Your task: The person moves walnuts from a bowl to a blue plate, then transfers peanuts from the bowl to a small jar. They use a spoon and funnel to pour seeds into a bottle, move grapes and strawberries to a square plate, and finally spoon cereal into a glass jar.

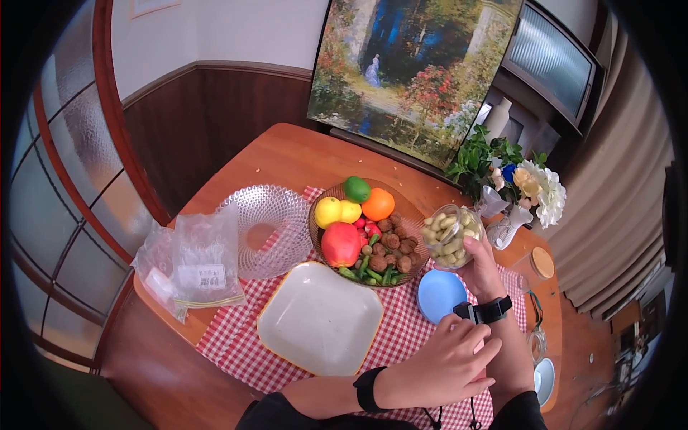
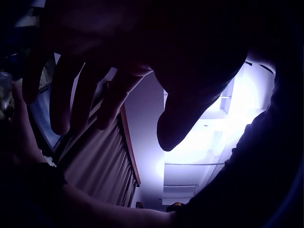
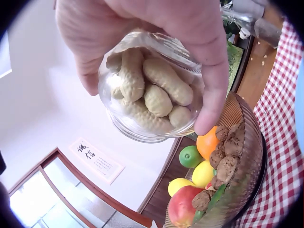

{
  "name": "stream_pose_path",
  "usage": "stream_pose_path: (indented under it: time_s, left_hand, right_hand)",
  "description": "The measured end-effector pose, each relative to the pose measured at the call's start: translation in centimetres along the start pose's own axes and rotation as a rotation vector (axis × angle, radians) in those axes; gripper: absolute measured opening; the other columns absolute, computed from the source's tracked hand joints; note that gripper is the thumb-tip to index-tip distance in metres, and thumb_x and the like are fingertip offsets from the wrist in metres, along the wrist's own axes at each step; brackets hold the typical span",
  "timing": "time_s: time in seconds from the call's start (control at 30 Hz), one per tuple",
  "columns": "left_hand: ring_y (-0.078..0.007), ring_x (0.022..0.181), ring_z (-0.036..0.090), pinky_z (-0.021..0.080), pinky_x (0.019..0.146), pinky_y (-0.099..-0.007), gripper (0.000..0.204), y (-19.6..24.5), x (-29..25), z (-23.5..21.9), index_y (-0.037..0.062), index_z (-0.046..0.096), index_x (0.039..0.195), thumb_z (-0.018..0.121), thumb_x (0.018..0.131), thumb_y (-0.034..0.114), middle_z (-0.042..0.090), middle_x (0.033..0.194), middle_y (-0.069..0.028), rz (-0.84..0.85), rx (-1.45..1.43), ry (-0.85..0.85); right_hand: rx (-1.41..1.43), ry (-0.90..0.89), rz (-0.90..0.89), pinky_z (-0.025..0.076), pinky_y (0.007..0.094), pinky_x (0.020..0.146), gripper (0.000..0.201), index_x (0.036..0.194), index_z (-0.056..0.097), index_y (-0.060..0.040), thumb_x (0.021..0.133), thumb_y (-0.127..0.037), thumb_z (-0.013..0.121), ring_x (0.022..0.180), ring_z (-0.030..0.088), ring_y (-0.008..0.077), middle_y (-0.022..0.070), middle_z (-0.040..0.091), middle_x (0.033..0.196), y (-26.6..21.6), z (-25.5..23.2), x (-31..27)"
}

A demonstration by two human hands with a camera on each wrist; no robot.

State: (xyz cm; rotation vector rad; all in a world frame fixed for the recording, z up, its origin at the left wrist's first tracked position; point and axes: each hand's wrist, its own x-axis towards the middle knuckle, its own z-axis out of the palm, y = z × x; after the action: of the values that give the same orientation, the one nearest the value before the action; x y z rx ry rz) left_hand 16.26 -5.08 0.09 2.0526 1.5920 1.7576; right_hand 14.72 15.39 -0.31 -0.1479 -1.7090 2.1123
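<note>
My right hand (image 1: 479,266) grips a clear glass jar (image 3: 151,135) of unshelled peanuts (image 3: 156,100), thumb and fingers on either side of it. In the head view the jar is held up at the right of a brown glass bowl (image 1: 326,269), with its mouth tilted. My left hand (image 1: 438,362) crosses over the right forearm, its fingertips close to the black watch (image 1: 494,309) on the right wrist. The left wrist view, dark, shows that hand's fingers (image 2: 61,102) spread apart with nothing between them.
Fruit, walnuts (image 1: 394,242) and green peppers fill the brown bowl. A light blue bowl (image 1: 441,295) sits below the jar, beside a white tray (image 1: 319,319). Left stand a clear glass bowl (image 1: 251,208) and plastic bags (image 1: 204,247); a flower vase (image 1: 510,226) is at right.
</note>
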Motion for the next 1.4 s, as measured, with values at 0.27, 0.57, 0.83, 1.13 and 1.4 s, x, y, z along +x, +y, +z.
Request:
stream_pose_path:
  time_s: [0.27, 0.57, 0.83, 1.13, 1.4]
  left_hand:
    - [-0.026, 0.088, 0.052, 0.034, 0.077, -0.0372, 0.04, -0.5, 0.0, -1.1, -0.0019, 0.054, 0.097, 0.07, 0.074, 0.028, 0.049, 0.089, -0.0116, 0.005, 0.078, -0.034]
    - [-0.0264, 0.087, 0.052, 0.034, 0.079, -0.0386, 0.037, -1.0, 0.0, -0.7, -0.0017, 0.055, 0.094, 0.069, 0.074, 0.025, 0.049, 0.088, -0.0127, 0.007, 0.098, 0.008]
    - [-0.0284, 0.09, 0.052, 0.035, 0.082, -0.0408, 0.038, -1.3, 0.0, -0.5, -0.0017, 0.056, 0.097, 0.07, 0.072, 0.024, 0.05, 0.092, -0.0136, -0.041, 0.072, -0.008]
    - [-0.0245, 0.095, 0.05, 0.034, 0.085, -0.0387, 0.032, -1.6, 0.0, -0.3, 0.0046, 0.056, 0.102, 0.066, 0.079, 0.025, 0.05, 0.107, -0.0112, -0.067, 0.107, -0.057]
    - [-0.0261, 0.094, 0.051, 0.035, 0.085, -0.0392, 0.031, -1.7, 0.1, -0.2, 0.0042, 0.056, 0.098, 0.067, 0.078, 0.025, 0.051, 0.107, -0.0115, -0.092, 0.087, -0.085]
  right_hand:
    - [-0.165, 0.085, 0.083, 0.051, 0.0387, 0.087, 0.066, 0.137, 0.028, -0.0027, 0.082, -0.013, 0.063, 0.109, 0.054, 0.0265, 0.0163, 0.049, 0.124, 2.0, -0.1, 2.5]
    - [-0.471, 0.067, 0.049, 0.046, 0.0329, 0.091, 0.078, 0.138, 0.026, 0.0022, 0.075, -0.012, 0.071, 0.114, 0.05, 0.0233, 0.0158, 0.047, 0.127, 1.6, 0.5, 4.3]
    - [-0.658, -0.017, -0.05, 0.038, 0.0326, 0.099, 0.087, 0.137, 0.028, 0.0034, 0.069, -0.017, 0.077, 0.118, 0.045, 0.0222, 0.0148, 0.047, 0.127, 1.1, 0.6, 5.4]
    - [-1.202, -0.07, -0.245, 0.041, 0.0392, 0.099, 0.095, 0.137, 0.032, -0.0002, 0.058, -0.024, 0.079, 0.121, 0.047, 0.0354, 0.0242, 0.046, 0.129, -0.3, 1.9, 5.3]
    - [-1.422, -0.203, -0.41, 0.038, 0.0419, 0.103, 0.097, 0.138, 0.033, -0.0033, 0.054, -0.018, 0.08, 0.124, 0.042, 0.0405, 0.0249, 0.035, 0.138, -1.5, 3.5, 4.7]
